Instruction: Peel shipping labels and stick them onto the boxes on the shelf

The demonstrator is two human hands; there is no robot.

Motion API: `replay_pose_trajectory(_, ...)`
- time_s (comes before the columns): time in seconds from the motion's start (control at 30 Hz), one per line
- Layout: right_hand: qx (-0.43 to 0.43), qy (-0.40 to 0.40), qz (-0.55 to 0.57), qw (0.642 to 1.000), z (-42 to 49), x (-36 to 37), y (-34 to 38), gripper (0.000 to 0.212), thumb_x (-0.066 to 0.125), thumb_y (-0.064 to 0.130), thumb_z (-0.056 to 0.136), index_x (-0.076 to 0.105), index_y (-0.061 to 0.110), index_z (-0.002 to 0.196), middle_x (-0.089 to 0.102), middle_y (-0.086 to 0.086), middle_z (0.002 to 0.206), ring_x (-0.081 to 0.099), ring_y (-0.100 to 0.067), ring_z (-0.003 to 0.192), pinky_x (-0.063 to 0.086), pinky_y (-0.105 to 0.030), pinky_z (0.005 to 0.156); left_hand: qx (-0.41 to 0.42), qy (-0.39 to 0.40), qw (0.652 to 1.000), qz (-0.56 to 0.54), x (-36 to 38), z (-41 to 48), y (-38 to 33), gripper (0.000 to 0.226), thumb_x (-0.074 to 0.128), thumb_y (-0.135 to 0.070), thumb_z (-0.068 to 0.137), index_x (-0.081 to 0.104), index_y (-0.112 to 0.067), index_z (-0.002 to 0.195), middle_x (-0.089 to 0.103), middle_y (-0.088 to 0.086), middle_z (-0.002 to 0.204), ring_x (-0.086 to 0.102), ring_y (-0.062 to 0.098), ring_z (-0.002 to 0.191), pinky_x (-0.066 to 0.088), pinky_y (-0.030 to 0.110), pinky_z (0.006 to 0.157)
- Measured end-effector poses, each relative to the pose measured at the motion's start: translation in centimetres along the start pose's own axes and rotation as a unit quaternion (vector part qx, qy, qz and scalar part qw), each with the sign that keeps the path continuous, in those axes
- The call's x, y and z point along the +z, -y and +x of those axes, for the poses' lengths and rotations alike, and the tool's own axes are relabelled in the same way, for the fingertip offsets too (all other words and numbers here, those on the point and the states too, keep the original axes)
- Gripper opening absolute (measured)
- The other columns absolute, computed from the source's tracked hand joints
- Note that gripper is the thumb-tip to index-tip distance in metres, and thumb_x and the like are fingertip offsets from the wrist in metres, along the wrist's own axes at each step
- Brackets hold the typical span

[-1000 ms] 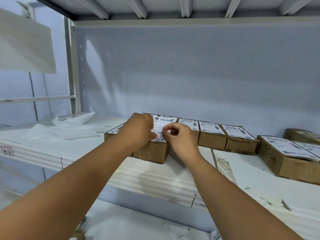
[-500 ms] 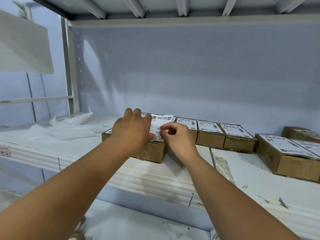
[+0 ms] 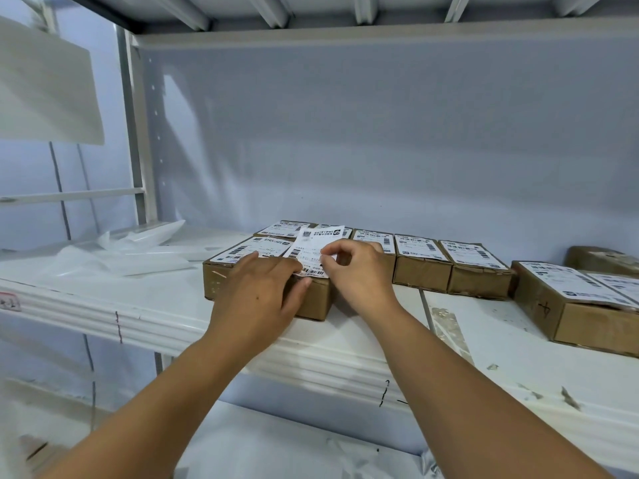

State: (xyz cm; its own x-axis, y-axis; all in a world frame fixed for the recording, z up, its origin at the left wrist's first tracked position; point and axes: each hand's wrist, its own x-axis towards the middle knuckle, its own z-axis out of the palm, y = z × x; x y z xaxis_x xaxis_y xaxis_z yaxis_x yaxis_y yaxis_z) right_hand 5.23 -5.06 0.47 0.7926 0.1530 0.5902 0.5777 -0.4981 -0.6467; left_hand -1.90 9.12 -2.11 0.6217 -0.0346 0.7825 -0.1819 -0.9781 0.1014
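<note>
A white shipping label [image 3: 310,246] lies slanted over the right part of a brown cardboard box [image 3: 217,284] at the shelf's front. That box carries another label [image 3: 249,252] on its left half. My left hand [image 3: 261,296] rests flat on the box's near top edge, fingertips touching the loose label's lower left corner and thumb down the front face. My right hand [image 3: 359,271] pinches the label's right edge between thumb and forefinger. The label's far end stands slightly off the box.
A row of labelled boxes [image 3: 422,261] runs to the right behind my hands, with a larger labelled box [image 3: 574,305] at far right. Crumpled white backing sheets [image 3: 114,257] lie on the white shelf [image 3: 155,305] to the left. A metal upright [image 3: 138,133] stands left.
My left hand has slid back toward the box's near edge and flattened, uncovering the stuck label on the left. The loose label sits lower, with my right hand still pinching it.
</note>
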Motion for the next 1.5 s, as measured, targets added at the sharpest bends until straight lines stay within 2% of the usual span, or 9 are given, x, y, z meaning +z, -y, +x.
replay_pose_trajectory(0.07, 0.017, -0.001, -0.026, 1.0, 0.0, 0.0, 0.0, 0.009, 0.062, 0.028, 0.085, 0.07, 0.028, 0.088, 0.057, 0.006, 0.089, 0.035, -0.011, 0.098, 0.026, -0.019, 0.088, 0.013, -0.01, 1.0, -0.001, 0.5, -0.4, 0.3, 0.041, 0.036, -0.042, 0.089, 0.067, -0.016, 0.097, 0.072, 0.0, 0.092, 0.067, 0.023, 0.086, 0.038, 0.041, 0.101)
replay_pose_trajectory(0.3, 0.041, 0.006, -0.06, 0.997, 0.0, 0.2, -0.2, 0.008, 0.058, 0.03, 0.086, 0.066, 0.032, 0.083, 0.045, 0.004, 0.102, 0.035, -0.02, 0.119, 0.015, -0.013, 0.074, 0.008, -0.041, 0.998, -0.038, 1.3, -0.6, 0.6, 0.038, 0.037, -0.034, 0.087, 0.065, -0.013, 0.101, 0.07, 0.001, 0.097, 0.065, 0.023, 0.092, 0.02, 0.034, 0.106)
replay_pose_trajectory(0.4, -0.013, -0.01, -0.04, 0.999, -0.1, 0.2, 0.1, 0.012, 0.06, 0.024, 0.087, 0.072, 0.022, 0.088, 0.059, 0.004, 0.102, 0.043, -0.017, 0.112, 0.022, -0.015, 0.08, 0.006, -0.036, 0.999, -0.04, 1.3, -0.8, 0.5, 0.037, 0.036, -0.033, 0.088, 0.064, -0.013, 0.102, 0.07, 0.001, 0.099, 0.065, 0.022, 0.093, 0.018, 0.036, 0.108)
replay_pose_trajectory(0.5, -0.027, 0.005, 0.058, 0.998, -0.4, -0.1, 1.1, 0.015, 0.059, 0.02, 0.087, 0.073, 0.022, 0.083, 0.066, 0.015, 0.084, 0.056, -0.001, 0.086, 0.038, -0.019, 0.077, 0.005, -0.03, 0.999, -0.042, 1.2, -0.8, 0.5, 0.037, 0.034, -0.032, 0.087, 0.063, -0.015, 0.103, 0.069, 0.0, 0.099, 0.064, 0.022, 0.094, 0.017, 0.037, 0.11)
replay_pose_trajectory(0.6, -0.029, 0.08, 0.069, 0.994, -0.1, -0.3, 2.0, 0.018, 0.058, 0.018, 0.089, 0.073, 0.025, 0.083, 0.069, 0.015, 0.084, 0.06, 0.001, 0.087, 0.043, -0.016, 0.078, 0.002, -0.025, 0.999, -0.045, 1.2, -0.8, 0.5, 0.036, 0.034, -0.032, 0.087, 0.062, -0.017, 0.103, 0.069, -0.001, 0.099, 0.063, 0.022, 0.094, 0.023, 0.043, 0.11)
replay_pose_trajectory(0.83, 0.016, 0.28, 0.012, 0.96, 3.6, 0.2, 2.4, 0.025, 0.06, 0.009, 0.088, 0.069, 0.015, 0.111, 0.068, -0.004, 0.114, 0.06, -0.013, 0.11, 0.043, -0.028, 0.102, 0.009, -0.045, 0.998, -0.052, 1.4, -0.8, 0.7, 0.034, 0.036, -0.03, 0.086, 0.064, -0.018, 0.1, 0.068, -0.002, 0.096, 0.062, 0.02, 0.092, 0.022, 0.044, 0.11)
replay_pose_trajectory(1.0, 0.036, 0.328, -0.041, 0.943, 6.3, 0.5, 2.4, 0.025, 0.061, 0.013, 0.089, 0.068, 0.016, 0.113, 0.067, -0.008, 0.117, 0.061, -0.018, 0.106, 0.043, -0.03, 0.1, 0.01, -0.063, 0.996, -0.054, 1.6, -0.8, 0.8, 0.028, 0.039, -0.028, 0.085, 0.063, -0.019, 0.098, 0.069, -0.004, 0.095, 0.062, 0.019, 0.091, 0.018, 0.039, 0.108)
replay_pose_trajectory(1.23, 0.017, 0.32, -0.113, 0.94, 5.7, 1.0, 2.0, 0.038, 0.052, 0.031, 0.096, 0.053, 0.021, 0.133, 0.051, 0.006, 0.139, 0.045, -0.011, 0.127, 0.03, -0.019, 0.099, 0.003, -0.06, 0.997, -0.044, 1.5, -0.9, 0.8, 0.031, 0.037, -0.029, 0.086, 0.064, -0.02, 0.099, 0.069, -0.005, 0.096, 0.063, 0.02, 0.092, 0.02, 0.041, 0.107)
replay_pose_trajectory(1.5, 0.007, 0.355, -0.034, 0.934, 2.8, -1.1, 0.9, 0.055, 0.047, 0.043, 0.095, 0.037, 0.021, 0.145, 0.023, 0.009, 0.155, 0.018, -0.006, 0.142, 0.011, -0.017, 0.107, -0.003, -0.05, 0.999, -0.02, 1.2, -0.8, 0.6, 0.035, 0.034, -0.031, 0.086, 0.065, -0.02, 0.1, 0.07, -0.003, 0.095, 0.064, 0.021, 0.092, 0.022, 0.043, 0.106)
